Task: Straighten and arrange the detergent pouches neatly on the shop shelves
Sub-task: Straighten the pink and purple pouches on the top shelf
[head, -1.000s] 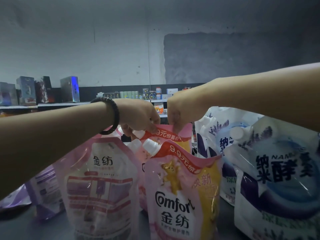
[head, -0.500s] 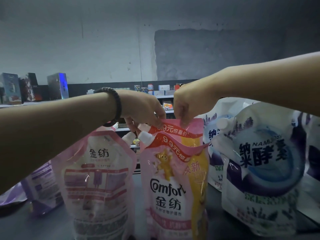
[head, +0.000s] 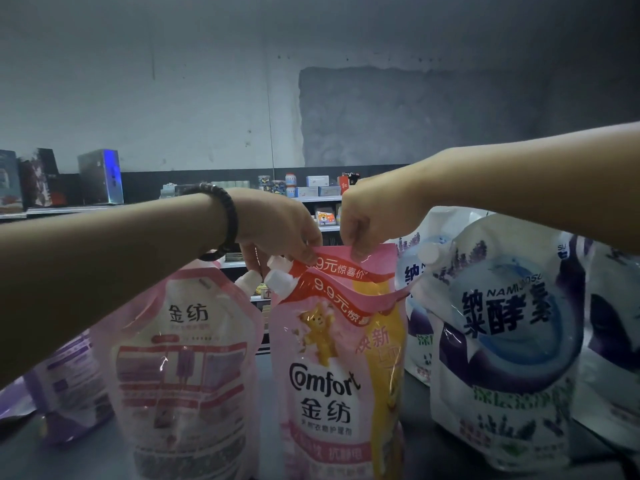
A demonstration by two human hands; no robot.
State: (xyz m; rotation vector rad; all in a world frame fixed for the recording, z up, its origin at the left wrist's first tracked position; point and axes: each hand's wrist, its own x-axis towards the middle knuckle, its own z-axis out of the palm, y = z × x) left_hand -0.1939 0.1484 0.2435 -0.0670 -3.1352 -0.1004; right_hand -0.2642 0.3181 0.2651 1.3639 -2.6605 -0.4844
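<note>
**Head view: straightening a row of pouches.** The step in hand appears to be pulling the rear pink pouch [head: 369, 261] upright. It stands on the shelf [head: 417, 431] at 12 o'clock of the front pink pouch [head: 325, 375], touching it.

- **Hands:** The left hand [head: 284, 230], with a bracelet [head: 231, 220] at the wrist, pinches the top seam at its 9 o'clock end. The right hand [head: 367, 220] pinches the same seam nearer the middle.
- **Pouch:** It is soft, glossy film, pink with a red price banner. Its top edge is creased between the two grips.
- **Neighbours:** A pale pink pouch [head: 180, 358] stands at 9 o'clock and a white and purple pouch [head: 502, 341] at 3 o'clock, both close alongside.
- **Next move:** This probably calls for setting the pouch square behind the front one, then letting go gently so that it does not slump.
</note>
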